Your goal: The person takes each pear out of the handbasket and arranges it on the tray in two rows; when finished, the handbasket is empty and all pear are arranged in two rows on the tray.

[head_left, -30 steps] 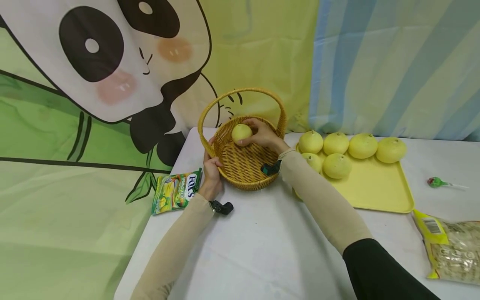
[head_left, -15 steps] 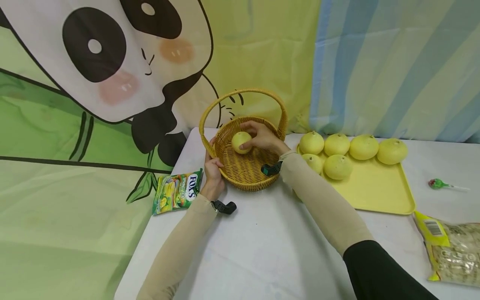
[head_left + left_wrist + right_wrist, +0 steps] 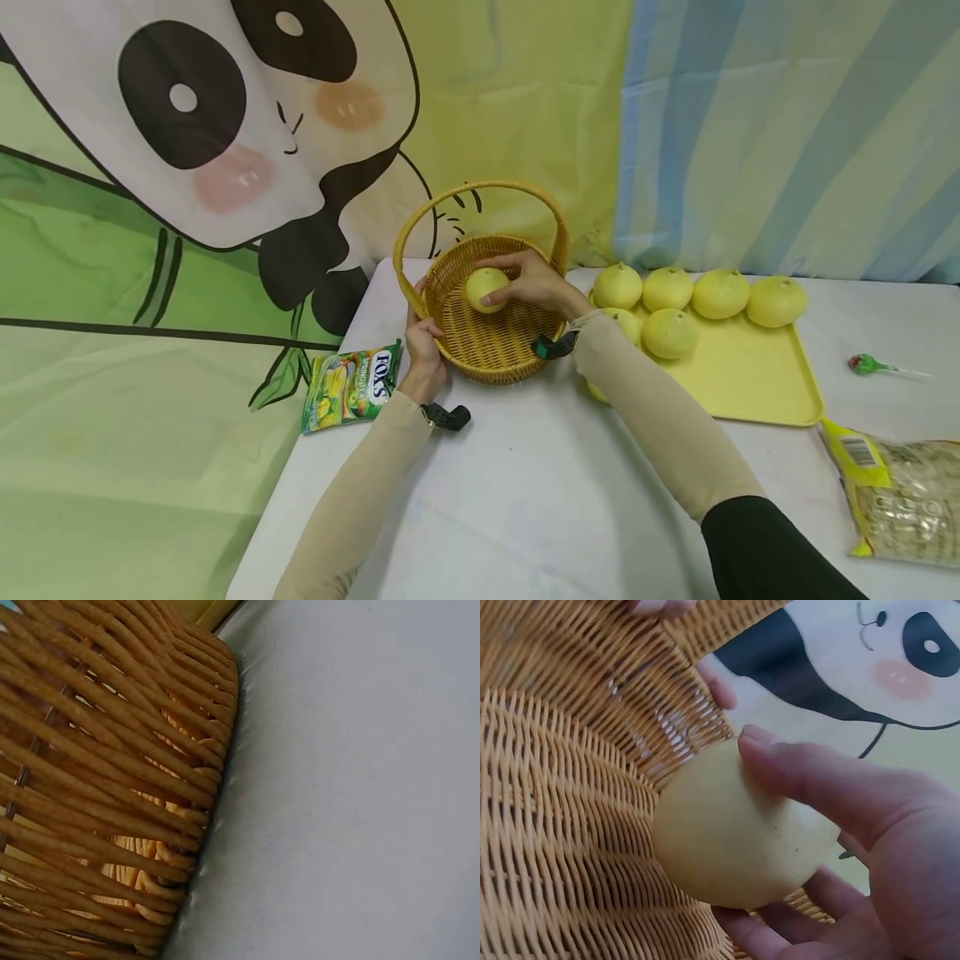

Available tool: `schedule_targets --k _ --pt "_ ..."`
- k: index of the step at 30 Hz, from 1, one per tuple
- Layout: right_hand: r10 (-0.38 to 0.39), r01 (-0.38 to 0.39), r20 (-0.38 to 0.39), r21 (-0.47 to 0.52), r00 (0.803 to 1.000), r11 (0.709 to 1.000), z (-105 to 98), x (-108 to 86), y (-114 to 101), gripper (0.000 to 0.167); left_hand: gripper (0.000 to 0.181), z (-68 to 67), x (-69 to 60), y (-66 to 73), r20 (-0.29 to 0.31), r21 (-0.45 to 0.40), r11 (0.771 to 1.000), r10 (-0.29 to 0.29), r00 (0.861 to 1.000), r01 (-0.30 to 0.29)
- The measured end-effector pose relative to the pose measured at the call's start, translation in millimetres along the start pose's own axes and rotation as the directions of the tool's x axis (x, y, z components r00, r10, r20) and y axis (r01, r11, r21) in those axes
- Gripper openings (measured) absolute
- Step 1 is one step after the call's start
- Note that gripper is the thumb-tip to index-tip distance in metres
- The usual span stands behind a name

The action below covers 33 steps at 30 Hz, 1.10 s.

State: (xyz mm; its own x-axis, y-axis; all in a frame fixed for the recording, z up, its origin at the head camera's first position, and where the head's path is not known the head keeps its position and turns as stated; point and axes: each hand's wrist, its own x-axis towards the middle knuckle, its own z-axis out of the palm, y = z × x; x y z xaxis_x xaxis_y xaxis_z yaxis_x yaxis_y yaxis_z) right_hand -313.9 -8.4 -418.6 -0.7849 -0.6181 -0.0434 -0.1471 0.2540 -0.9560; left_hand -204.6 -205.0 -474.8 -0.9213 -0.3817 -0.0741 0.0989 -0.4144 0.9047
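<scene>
A round pale yellow fruit [image 3: 486, 290] is inside the wicker basket [image 3: 495, 362], near its far left wall. My right hand [image 3: 534, 282] holds this fruit between thumb and fingers. Seen from the right wrist, the thumb [image 3: 802, 769] lies over the top of the fruit [image 3: 727, 832], with fingers curled beneath. My left hand [image 3: 424, 350] grips the basket's left side by the rim, under the foot of the arched handle. The left wrist view shows mainly the woven outer wall [image 3: 112, 772]; the left hand is mostly hidden there.
Right of the basket, a yellow tray [image 3: 750, 375] bears several similar fruits [image 3: 670, 333]. A green candy bag [image 3: 351, 386] lies at the left table edge. A lollipop [image 3: 866, 364] and a clear-and-yellow snack bag [image 3: 900, 492] lie at right. A panda-printed curtain hangs behind.
The fruit has come down a little deeper into the basket, with my right hand still around it. My right wrist has shifted slightly right. The left hand keeps its grip on the basket.
</scene>
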Motion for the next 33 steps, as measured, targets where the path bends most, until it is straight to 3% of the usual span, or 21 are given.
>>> schedule_targets --k 3,10,15,22,27,33 --pt "-0.017 0.017 0.003 0.022 1.000 1.000 -3 -8.4 0 0.068 0.087 0.3 -0.9 -1.7 -0.019 0.034 0.999 0.005 1.000 -0.005" --pt "-0.098 0.097 0.010 0.064 0.995 0.993 -10 -37.1 -9 0.064 0.087 0.5 -1.4 -3.5 -0.011 0.020 1.000 0.012 1.000 -0.011" --pt "-0.080 0.082 -0.032 0.047 0.996 0.996 -23 -64.7 -13 0.063 0.089 -0.4 0.2 -4.0 0.002 0.016 1.000 0.002 1.000 -0.002" --pt "-0.098 0.097 -0.064 -0.033 0.993 0.995 -48 -101.0 -12 0.062 0.092 -2.2 0.3 -2.8 0.025 -0.046 0.999 0.014 1.000 -0.013" --pt "-0.111 0.103 -0.093 -0.084 0.990 0.991 -72 -128.1 -9 0.061 0.091 -2.5 0.5 -1.7 0.024 -0.008 1.000 0.016 1.000 -0.016" --pt "-0.097 0.087 -0.164 -0.067 0.982 0.994 -98 -161.8 1 0.062 0.090 -3.0 0.8 -2.4 0.028 -0.005 1.000 0.013 1.000 -0.013"
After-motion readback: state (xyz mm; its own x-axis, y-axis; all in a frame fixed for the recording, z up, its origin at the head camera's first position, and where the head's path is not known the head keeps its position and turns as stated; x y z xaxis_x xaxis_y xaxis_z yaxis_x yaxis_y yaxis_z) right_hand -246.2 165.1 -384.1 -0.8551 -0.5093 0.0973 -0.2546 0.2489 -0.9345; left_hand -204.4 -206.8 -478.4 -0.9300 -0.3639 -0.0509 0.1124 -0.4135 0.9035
